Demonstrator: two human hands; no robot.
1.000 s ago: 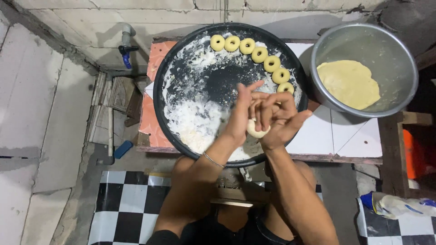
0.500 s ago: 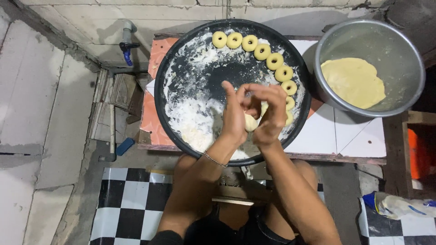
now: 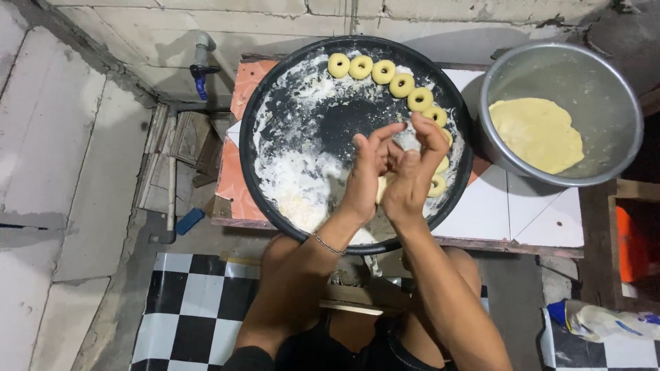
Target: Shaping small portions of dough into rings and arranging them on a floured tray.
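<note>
My left hand (image 3: pixel 368 175) and my right hand (image 3: pixel 412 175) are pressed together over a round black tray (image 3: pixel 275 103) dusted with white flour. Between the palms sits a small piece of pale yellow dough (image 3: pixel 382 187), mostly hidden by the fingers. Several ring-shaped dough pieces (image 3: pixel 383 71) lie in a curved row along the tray's far and right rim. A metal bowl (image 3: pixel 605 96) to the right holds a flat mass of yellow dough (image 3: pixel 536 134).
The tray rests on a low tiled table (image 3: pixel 509 213) against a block wall. A pipe with a blue tap (image 3: pixel 200 72) stands at the upper left. Black-and-white checkered floor (image 3: pixel 192 302) lies below, and a plastic bag (image 3: pixel 605 321) at the lower right.
Both hands have shifted slightly toward the tray's right side while working the dough piece between them. Another ring now shows in the row near my right hand.
</note>
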